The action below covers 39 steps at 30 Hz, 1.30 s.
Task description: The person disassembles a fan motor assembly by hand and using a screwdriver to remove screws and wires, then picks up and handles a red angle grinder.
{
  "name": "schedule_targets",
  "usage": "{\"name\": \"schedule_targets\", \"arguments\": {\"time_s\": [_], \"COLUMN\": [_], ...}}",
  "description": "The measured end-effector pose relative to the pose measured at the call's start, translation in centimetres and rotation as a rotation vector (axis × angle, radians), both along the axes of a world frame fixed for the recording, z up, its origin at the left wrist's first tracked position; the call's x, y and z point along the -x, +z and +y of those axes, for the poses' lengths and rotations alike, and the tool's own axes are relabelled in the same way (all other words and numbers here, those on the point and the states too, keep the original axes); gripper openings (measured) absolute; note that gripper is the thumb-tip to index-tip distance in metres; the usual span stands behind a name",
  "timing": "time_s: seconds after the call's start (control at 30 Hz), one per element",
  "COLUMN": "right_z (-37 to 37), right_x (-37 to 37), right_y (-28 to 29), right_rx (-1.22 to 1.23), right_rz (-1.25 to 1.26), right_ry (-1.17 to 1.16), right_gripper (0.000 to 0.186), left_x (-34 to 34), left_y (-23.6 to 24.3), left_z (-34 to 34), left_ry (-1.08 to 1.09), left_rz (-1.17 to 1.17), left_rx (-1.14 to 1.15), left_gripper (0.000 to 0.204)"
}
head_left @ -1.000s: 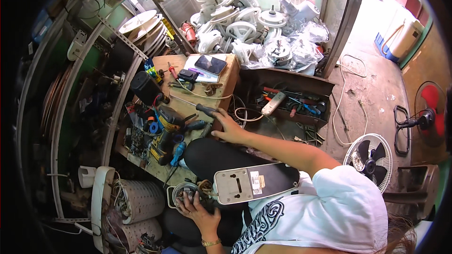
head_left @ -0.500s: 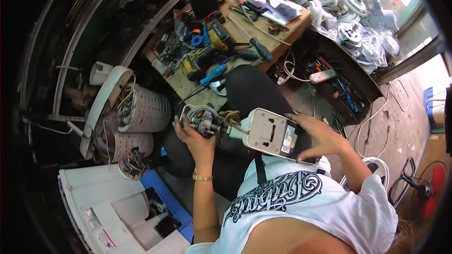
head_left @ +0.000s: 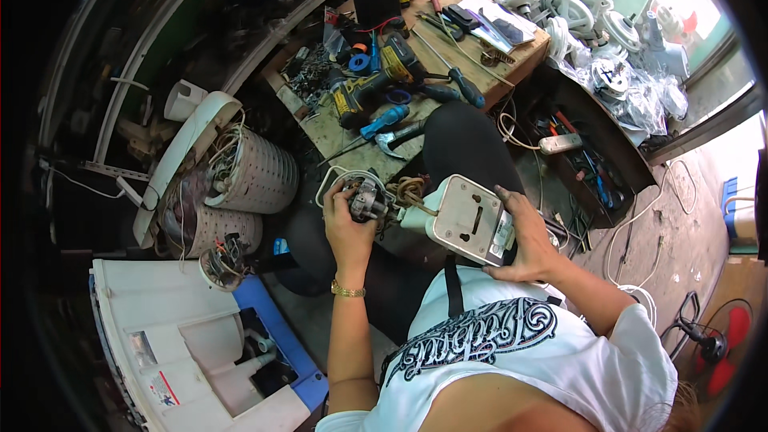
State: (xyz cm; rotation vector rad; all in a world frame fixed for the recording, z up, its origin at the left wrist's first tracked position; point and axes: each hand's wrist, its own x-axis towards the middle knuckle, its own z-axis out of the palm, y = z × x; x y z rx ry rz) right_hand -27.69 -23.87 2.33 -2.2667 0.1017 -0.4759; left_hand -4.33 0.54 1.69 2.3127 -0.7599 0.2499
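Observation:
My left hand (head_left: 349,228) is closed around a small metal motor assembly (head_left: 370,198) with a pale wire loop at its side. A tangle of brown cord (head_left: 410,190) lies between it and a white plastic base (head_left: 462,220), turned with its screwed plate upward. My right hand (head_left: 524,244) grips the right end of that base, thumb below and fingers along the far corner. Both pieces are held above my lap. Just beyond them, on the bench edge, are a claw hammer (head_left: 392,138), a blue-handled tool (head_left: 382,122) and a yellow-black drill (head_left: 360,92).
A cluttered wooden bench (head_left: 518,60) stands ahead, white gearbox parts (head_left: 570,12) behind it. At right are a dark metal toolbox (head_left: 620,192), loose cables and a red-bladed fan (head_left: 728,336). Perforated drums (head_left: 256,172) and a white-blue appliance housing (head_left: 128,304) are at left.
My right hand has come from the screwdriver at the bench edge onto the white base. My left hand has raised the motor piece slightly. The view has swung round markedly.

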Motion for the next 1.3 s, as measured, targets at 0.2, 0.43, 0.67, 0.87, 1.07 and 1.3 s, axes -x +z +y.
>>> {"name": "schedule_targets", "arguments": {"time_s": [0.2, 0.43, 0.67, 0.87, 1.07, 1.3], "right_z": [-1.6, -3.4, -1.5, -0.2, -5.0, -6.0], "right_x": [-1.1, -15.4, -31.4, -31.9, -23.2, -14.9], "right_y": [1.5, 4.6, -4.5, -3.1, 3.9, 5.0], "right_rx": [-0.106, 0.146, 0.805, 0.693, -0.349, -0.482], "right_rz": [0.123, -0.094, 0.119, -0.009, -0.002, 0.116], "right_ry": [0.142, 0.329, 0.1, 0.15, 0.217, 0.13], "right_gripper": [0.103, 0.046, 0.027, 0.022, 0.038, 0.035], "left_x": [-0.1, 0.7, 1.5, -1.3, -6.3, -4.1], "left_y": [0.7, 1.1, 3.2, 3.2, 5.7, 10.7], "left_z": [-0.2, 0.8, 1.2, 3.8, 0.6, -5.7], "left_ry": [0.023, -0.007, -0.017, 0.153, 0.001, -0.329], "left_rz": [0.051, 0.02, -0.1, 0.126, 0.387, 0.487], "left_rx": [-0.074, -0.133, 0.046, 0.611, 1.086, 1.295], "left_gripper": [0.056, 0.068, 0.064, 0.045, 0.05, 0.03]}}
